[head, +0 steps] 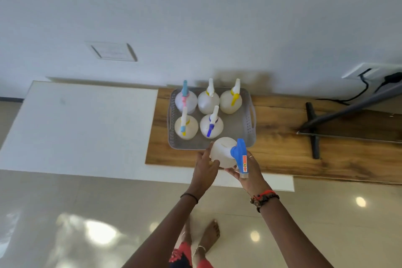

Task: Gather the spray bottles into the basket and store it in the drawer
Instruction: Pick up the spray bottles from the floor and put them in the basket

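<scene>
- Head view: a grey basket (250, 115) with perforated walls sits on a wooden shelf (282, 154), close to the wall (195, 17).
- Five spray bottles stand upright inside the basket. At the back, a bottle with a pink and blue trigger (186, 99) is on the left, a bottle with a white trigger (208, 99) is in the middle, and a bottle with a yellow trigger (231, 101) is on the right.
- In front, a bottle with a yellow and light-blue trigger (186, 127) is on the left and a bottle with a dark blue trigger (211, 126) is beside it. The front right corner of the basket holds no bottle.
- A sixth bottle, with a bright blue spray head (224, 153), is held tilted just above the basket's near rim, its white body toward the basket.
- The left hand (205, 166) cups the body of this bottle, fingers curved against its side.
- The right hand (250, 172) supports the blue head and neck from below, fingers wrapped around it; a ring shows on one finger.
- Both wrists carry bands, beaded on the right.
- A white cabinet (76, 128) lies to the left of the shelf, and a dark stand (313, 130) rests on the shelf to the right, well apart from the basket.
- Bare feet (208, 237) show on the glossy tiled floor (87, 224).
</scene>
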The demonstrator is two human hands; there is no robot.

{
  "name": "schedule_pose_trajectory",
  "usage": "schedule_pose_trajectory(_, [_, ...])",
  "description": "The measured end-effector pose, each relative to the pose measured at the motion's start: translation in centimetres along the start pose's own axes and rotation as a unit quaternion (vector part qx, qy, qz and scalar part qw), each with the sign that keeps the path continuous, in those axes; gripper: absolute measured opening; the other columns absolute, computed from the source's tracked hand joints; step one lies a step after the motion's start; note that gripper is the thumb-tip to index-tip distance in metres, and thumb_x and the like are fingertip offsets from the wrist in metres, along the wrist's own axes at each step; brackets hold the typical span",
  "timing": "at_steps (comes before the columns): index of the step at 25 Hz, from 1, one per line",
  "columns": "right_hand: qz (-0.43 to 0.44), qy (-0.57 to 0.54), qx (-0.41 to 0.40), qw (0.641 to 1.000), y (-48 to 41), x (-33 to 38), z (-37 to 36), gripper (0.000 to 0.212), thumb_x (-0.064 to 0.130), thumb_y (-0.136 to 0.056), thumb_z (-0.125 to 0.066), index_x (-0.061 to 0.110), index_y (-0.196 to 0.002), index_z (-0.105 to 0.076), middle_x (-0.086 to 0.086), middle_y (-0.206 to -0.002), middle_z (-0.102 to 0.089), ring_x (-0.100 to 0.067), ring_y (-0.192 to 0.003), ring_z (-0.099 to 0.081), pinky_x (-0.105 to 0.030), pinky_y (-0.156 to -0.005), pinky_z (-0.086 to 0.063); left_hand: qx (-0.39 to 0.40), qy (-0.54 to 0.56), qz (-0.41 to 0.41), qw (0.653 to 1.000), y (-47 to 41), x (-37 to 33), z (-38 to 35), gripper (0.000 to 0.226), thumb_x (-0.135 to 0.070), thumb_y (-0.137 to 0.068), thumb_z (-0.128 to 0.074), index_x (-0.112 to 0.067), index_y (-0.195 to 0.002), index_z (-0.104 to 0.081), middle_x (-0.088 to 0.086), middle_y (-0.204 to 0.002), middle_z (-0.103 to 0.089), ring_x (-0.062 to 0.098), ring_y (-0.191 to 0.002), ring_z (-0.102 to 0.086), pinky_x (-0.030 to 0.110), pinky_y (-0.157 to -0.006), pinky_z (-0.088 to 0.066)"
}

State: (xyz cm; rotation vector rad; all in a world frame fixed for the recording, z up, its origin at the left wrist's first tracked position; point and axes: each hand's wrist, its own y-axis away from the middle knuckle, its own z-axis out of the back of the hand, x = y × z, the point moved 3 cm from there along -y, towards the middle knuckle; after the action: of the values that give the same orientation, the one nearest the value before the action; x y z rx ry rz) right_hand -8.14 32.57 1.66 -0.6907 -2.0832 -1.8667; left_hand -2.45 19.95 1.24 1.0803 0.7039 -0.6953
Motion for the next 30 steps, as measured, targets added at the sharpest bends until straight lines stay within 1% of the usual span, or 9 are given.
schedule_pose_trajectory(3, [0.019,-0.001,-0.044,0.999,-1.4,1.8,0.9,0.038,0.019,-0.092,-0.059,0.013,-0.129,-0.052,-0.01,-0.101,-0.061,-0.028,-0.095,-0.061,-0.053,-0.097,-0.05,-0.009,0.041,-0.004,0.999,-1.5,-1.4,-2.4,0.049,-0.009,-0.095,-0.044,-0.015,-0.143,-0.04,0.012,-0.13,-0.05,0.025,-0.116,-0.053,0.036,-0.103,-0.046])
schedule_pose_trajectory(5, [0.035,0.003,-0.07,0.997,-2.3,2.7,1.0,0.043,0.025,-0.092,-0.06,0.016,-0.133,-0.051,-0.013,-0.113,-0.063,-0.031,-0.106,-0.062,-0.052,-0.099,-0.049,-0.009,0.081,0.008,0.997,-2.4,-1.9,-3.3,0.04,-0.011,-0.097,-0.044,-0.013,-0.137,-0.045,0.015,-0.126,-0.059,0.028,-0.114,-0.057,0.039,-0.099,-0.049])
schedule_pose_trajectory(8, [0.039,0.001,-0.081,0.996,-4.0,3.9,0.9,0.047,0.032,-0.09,-0.061,0.018,-0.133,-0.051,-0.014,-0.122,-0.062,-0.032,-0.115,-0.06,-0.051,-0.101,-0.048,-0.015,0.155,0.063,0.986,-4.2,-2.3,-4.6,0.036,-0.013,-0.098,-0.046,-0.012,-0.134,-0.044,0.009,-0.13,-0.059,0.024,-0.117,-0.058,0.033,-0.095,-0.049])
schedule_pose_trajectory(13, [0.043,0.011,-0.098,0.994,-7.1,5.5,0.5,0.046,0.031,-0.092,-0.06,0.014,-0.133,-0.051,-0.013,-0.116,-0.063,-0.027,-0.104,-0.064,-0.048,-0.1,-0.05,0.001,0.214,0.098,0.972,-7.0,-3.0,-6.0,0.043,-0.011,-0.1,-0.04,-0.016,-0.142,-0.036,0.006,-0.135,-0.056,0.013,-0.116,-0.053,0.019,-0.092,-0.043])
schedule_pose_trajectory(17, [0.047,0.013,-0.091,0.995,-9.1,6.4,-0.1,0.046,0.029,-0.094,-0.058,0.01,-0.135,-0.05,-0.017,-0.122,-0.061,-0.026,-0.095,-0.064,-0.032,-0.073,-0.055,0.014,0.226,0.11,0.968,-8.8,-3.1,-7.1,0.047,-0.009,-0.1,-0.035,-0.02,-0.145,-0.034,0.008,-0.137,-0.053,0.02,-0.125,-0.05,0.028,-0.105,-0.041])
schedule_pose_trajectory(21, [0.028,0.04,-0.105,0.993,-11.4,6.5,-0.4,0.046,0.027,-0.095,-0.057,0.009,-0.136,-0.049,-0.018,-0.133,-0.056,-0.033,-0.118,-0.06,-0.046,-0.097,-0.052,0.021,0.242,0.126,0.962,-10.2,-2.4,-7.8,0.051,-0.005,-0.097,-0.032,-0.027,-0.143,-0.036,0.012,-0.135,-0.053,0.028,-0.128,-0.049,0.046,-0.112,-0.04])
schedule_pose_trajectory(25, [0.02,0.056,-0.121,0.991,-12.7,6.7,-0.9,0.044,0.028,-0.095,-0.055,0.009,-0.134,-0.051,-0.018,-0.131,-0.058,-0.034,-0.117,-0.06,-0.046,-0.096,-0.053,0.008,0.257,0.162,0.953,-11.5,-1.9,-8.3,0.054,0.001,-0.093,-0.031,-0.022,-0.142,-0.036,0.031,-0.131,-0.047,0.028,-0.095,-0.056,0.049,-0.104,-0.042])
schedule_pose_trajectory(27, [0.018,0.076,-0.132,0.988,-13.3,6.6,-1.1,0.044,0.029,-0.096,-0.053,0.009,-0.135,-0.051,-0.017,-0.132,-0.058,-0.033,-0.118,-0.059,-0.047,-0.097,-0.052,0.005,0.281,0.187,0.941,-11.9,-1.7,-8.5,0.055,0.003,-0.092,-0.031,-0.017,-0.142,-0.036,0.039,-0.123,-0.044,0.012,-0.071,-0.05,0.055,-0.103,-0.041])
schedule_pose_trajectory(30, [0.017,0.082,-0.136,0.987,-13.9,6.7,-1.6,0.043,0.028,-0.095,-0.054,0.008,-0.134,-0.053,-0.018,-0.131,-0.058,-0.034,-0.118,-0.059,-0.05,-0.098,-0.051,0.002,0.312,0.206,0.928,-12.4,-1.3,-8.7,0.055,0.006,-0.09,-0.034,-0.013,-0.142,-0.038,0.021,-0.087,-0.053,0.006,-0.066,-0.045,0.041,-0.083,-0.05])
